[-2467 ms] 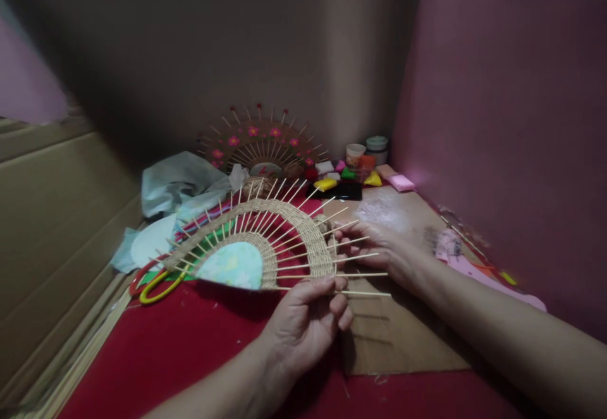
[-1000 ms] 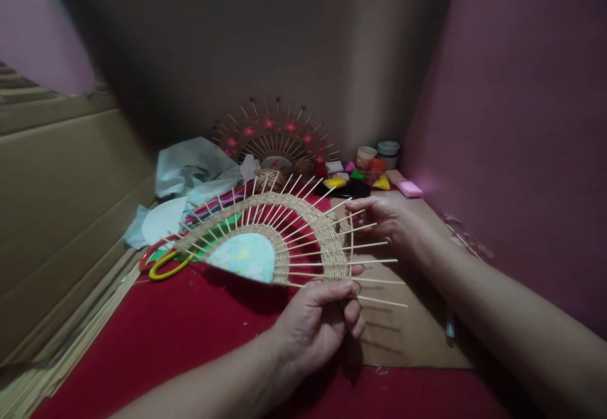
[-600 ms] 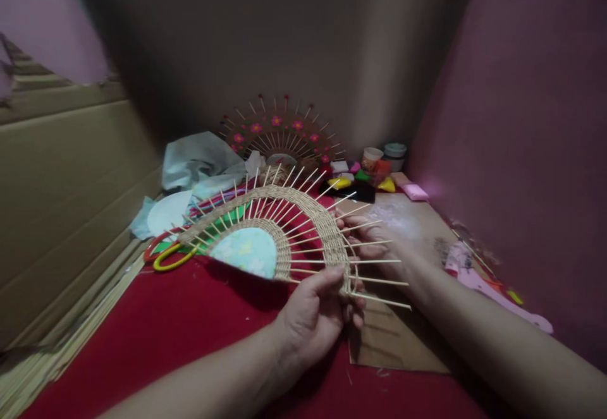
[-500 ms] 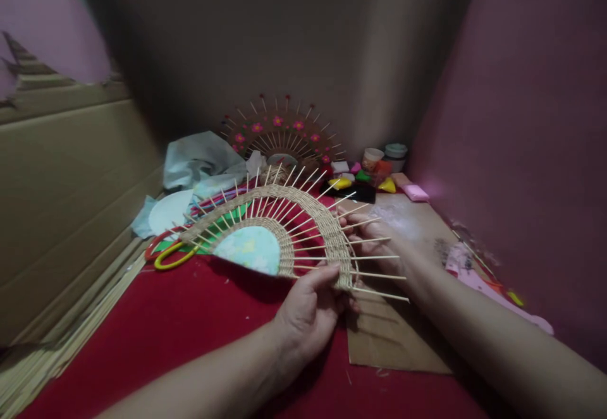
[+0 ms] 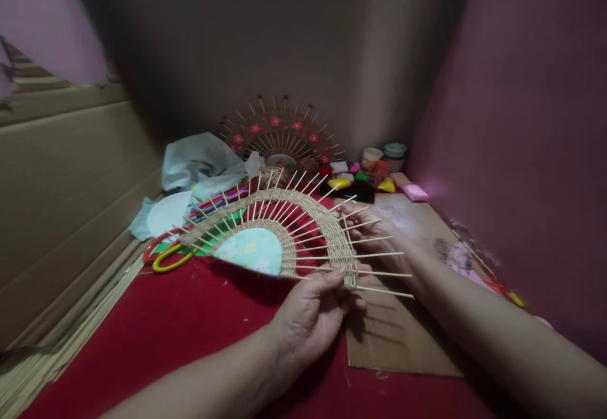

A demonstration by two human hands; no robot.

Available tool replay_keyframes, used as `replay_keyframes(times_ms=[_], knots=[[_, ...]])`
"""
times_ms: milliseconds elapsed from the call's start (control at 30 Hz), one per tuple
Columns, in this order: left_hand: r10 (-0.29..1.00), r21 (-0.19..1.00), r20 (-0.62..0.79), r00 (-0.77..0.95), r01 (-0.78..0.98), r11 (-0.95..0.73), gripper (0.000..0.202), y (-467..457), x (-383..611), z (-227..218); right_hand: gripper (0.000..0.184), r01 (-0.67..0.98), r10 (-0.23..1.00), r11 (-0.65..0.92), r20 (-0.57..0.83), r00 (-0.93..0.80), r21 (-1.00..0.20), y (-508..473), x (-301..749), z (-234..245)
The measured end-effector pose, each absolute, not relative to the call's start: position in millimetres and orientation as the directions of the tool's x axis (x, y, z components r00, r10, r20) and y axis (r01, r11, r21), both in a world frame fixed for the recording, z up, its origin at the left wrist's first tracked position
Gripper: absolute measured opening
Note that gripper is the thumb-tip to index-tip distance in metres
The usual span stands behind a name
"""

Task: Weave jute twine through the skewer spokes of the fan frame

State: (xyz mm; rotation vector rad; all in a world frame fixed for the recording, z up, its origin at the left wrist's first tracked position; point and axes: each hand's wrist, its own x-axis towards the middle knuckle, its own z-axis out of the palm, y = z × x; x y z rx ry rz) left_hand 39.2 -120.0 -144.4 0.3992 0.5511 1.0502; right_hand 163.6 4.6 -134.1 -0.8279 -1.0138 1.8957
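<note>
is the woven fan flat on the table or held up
Held up: the left hand grips the fan off the red cloth, shadow beneath.

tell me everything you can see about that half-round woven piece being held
The half-round woven piece is a fan of thin wooden sticks radiating from a pale blue-green half disc. Tan cord is woven through them in a narrow inner ring and a wider outer band; bare stick ends poke past it. It is held tilted above the red cloth. The left hand pinches its lower right corner; the right hand touches the stick ends behind it.
</note>
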Motion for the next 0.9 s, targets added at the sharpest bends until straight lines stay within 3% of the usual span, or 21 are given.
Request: replay_keyframes(times_ms=[367, 600, 900], knots=[[0.889, 0.539, -0.190, 0.416, -0.713, 0.449, 0.021, -123.3, 39.0, -141.2, 0.026, -0.476, 0.877, -0.369, -0.130, -0.462, -0.798, 10.1, 187.4, -136.7], [0.881, 0.526, -0.205, 0.427, -0.711, 0.467, 0.021, -123.8, 40.4, -137.6, 0.008, -0.352, 0.918, -0.307, -0.176, -0.356, -0.884, 7.6, 180.2, -133.8], [0.874, 0.523, -0.226, 0.430, -0.704, 0.481, 0.022, -126.4, 41.1, -137.8, 0.020, -0.255, 0.982, -0.123, -0.081, -0.170, -0.959, 9.7, 186.3, -125.5]])
